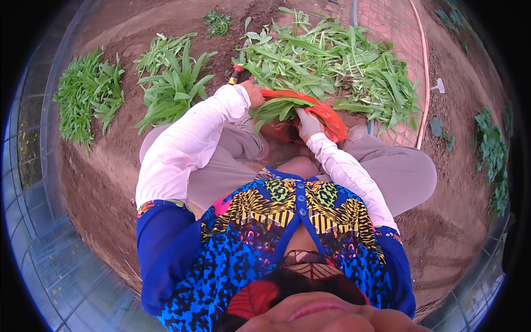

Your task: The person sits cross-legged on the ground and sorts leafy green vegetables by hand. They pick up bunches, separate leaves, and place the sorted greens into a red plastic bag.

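Observation:
A red plastic bag (332,120) is held with its mouth spread in front of my crossed legs. My left hand (254,94) grips the bag's rim at the left. A bunch of long leafy greens (280,108) lies across the bag's mouth. My right hand (309,124), in a pale glove, is at the bag's opening around the right end of this bunch; its fingertips are partly hidden. Just beyond my left hand is a red, black and yellow tool handle (235,74); whether the hand touches it is unclear.
A wide heap of cut greens (332,58) lies beyond the bag, partly over red paving (390,25). Leafy plants (174,83) and a denser patch (85,95) stand at left. A pale hose (425,74) and a small white tag (439,86) are at right.

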A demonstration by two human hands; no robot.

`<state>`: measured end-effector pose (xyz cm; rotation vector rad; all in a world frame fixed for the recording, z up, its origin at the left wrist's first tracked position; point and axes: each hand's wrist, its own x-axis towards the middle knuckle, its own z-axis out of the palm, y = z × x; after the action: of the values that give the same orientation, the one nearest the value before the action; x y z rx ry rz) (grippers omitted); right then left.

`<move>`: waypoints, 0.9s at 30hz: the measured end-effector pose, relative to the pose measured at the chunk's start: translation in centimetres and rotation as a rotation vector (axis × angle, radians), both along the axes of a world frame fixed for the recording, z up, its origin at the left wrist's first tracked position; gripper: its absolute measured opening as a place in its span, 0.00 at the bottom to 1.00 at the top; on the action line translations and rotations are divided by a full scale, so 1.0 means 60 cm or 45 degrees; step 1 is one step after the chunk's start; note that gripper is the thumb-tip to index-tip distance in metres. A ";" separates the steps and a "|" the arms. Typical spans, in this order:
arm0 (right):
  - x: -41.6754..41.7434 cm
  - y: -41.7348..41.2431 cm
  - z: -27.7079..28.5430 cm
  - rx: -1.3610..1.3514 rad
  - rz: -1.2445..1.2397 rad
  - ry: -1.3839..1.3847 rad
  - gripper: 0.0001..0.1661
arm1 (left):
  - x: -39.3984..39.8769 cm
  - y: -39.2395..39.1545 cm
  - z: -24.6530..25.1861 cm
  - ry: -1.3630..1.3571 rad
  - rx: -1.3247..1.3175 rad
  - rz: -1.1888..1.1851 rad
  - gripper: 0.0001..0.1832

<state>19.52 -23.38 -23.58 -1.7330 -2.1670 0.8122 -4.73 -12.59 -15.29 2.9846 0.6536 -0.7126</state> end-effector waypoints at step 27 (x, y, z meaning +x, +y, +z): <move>0.213 0.007 0.218 -0.285 -0.952 1.407 0.16 | 0.011 -0.102 0.220 -0.437 0.192 0.083 0.02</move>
<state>32.30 -22.96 -10.52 -1.4224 -0.6768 1.3358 -4.04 -18.73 -2.11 3.0874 0.8051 -0.1446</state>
